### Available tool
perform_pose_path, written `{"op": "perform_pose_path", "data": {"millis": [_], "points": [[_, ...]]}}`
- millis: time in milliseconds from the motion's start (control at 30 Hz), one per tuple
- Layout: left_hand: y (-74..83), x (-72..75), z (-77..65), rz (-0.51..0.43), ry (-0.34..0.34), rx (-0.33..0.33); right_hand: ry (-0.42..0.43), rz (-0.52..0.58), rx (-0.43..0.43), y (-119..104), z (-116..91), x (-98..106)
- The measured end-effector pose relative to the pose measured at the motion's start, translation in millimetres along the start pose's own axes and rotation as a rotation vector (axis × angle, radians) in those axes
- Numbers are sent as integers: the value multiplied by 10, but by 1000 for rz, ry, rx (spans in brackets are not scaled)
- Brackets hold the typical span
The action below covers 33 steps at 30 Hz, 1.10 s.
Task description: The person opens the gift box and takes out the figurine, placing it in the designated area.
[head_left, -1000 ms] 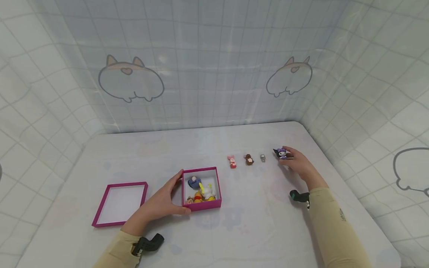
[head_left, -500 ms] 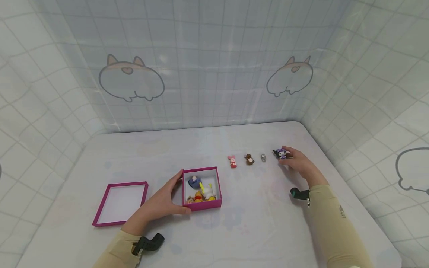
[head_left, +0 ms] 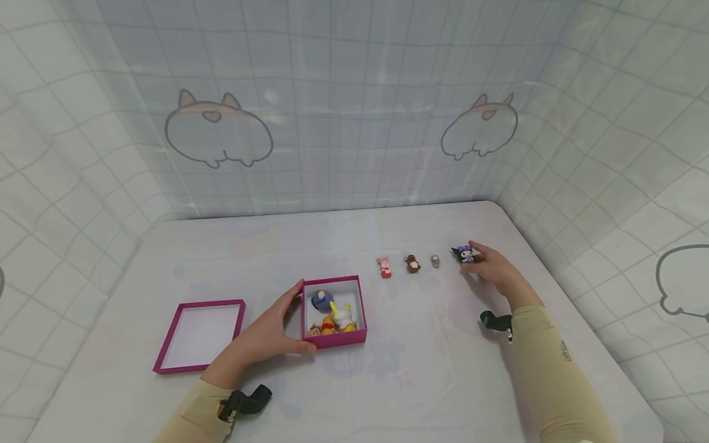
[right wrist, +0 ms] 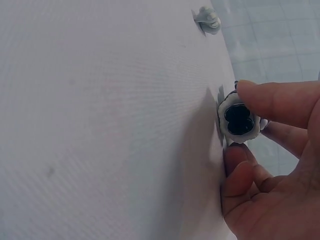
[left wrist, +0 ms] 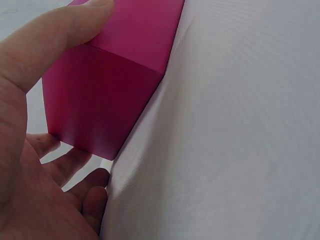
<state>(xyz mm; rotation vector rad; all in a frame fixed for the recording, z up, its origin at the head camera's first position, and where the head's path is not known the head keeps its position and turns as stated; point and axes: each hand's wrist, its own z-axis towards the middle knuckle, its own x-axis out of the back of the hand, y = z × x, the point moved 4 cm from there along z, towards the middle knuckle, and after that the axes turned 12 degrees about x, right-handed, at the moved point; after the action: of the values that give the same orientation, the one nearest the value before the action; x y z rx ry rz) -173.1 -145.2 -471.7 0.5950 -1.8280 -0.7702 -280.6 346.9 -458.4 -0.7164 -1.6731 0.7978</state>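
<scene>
The right hand (head_left: 497, 271) pinches the purple doll (head_left: 464, 254); a loose grip could drop it. The left hand (head_left: 264, 331) grips the box (head_left: 344, 339) (a tug might tip it).

Yr head view looks fwd & down from up high. It's the far-off one: you get most of the table (head_left: 421, 369), the wall cloth (head_left: 354, 123) at the back, & yr L hand (head_left: 260, 335) & R hand (head_left: 495, 271). Yr L wrist view is v. close, tipped on its side, & faces a corner of the pink box (head_left: 335, 340), w/ the table on the R of the pic. Yr R wrist view is close too & tipped, w/ the table on the L; it faces the toy (head_left: 465, 254). Head + L wrist share the pink box; head + R wrist share the toy & wall cloth.
</scene>
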Motion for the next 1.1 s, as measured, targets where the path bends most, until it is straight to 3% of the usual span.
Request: {"op": "perform_pose_path", "data": {"millis": [400,567,800,1100], "points": [[17,11,-14,0,0,3,-9,10,-2,2,-98,75],[11,15,-11,4,-2,2,68,23,32,-63,-183,184],[-6,16,-5,0,0,6,238,35,104,-359,-281,254],[8,18,-16,-2,-6,5,232,51,242,-756,-303,6]]}}
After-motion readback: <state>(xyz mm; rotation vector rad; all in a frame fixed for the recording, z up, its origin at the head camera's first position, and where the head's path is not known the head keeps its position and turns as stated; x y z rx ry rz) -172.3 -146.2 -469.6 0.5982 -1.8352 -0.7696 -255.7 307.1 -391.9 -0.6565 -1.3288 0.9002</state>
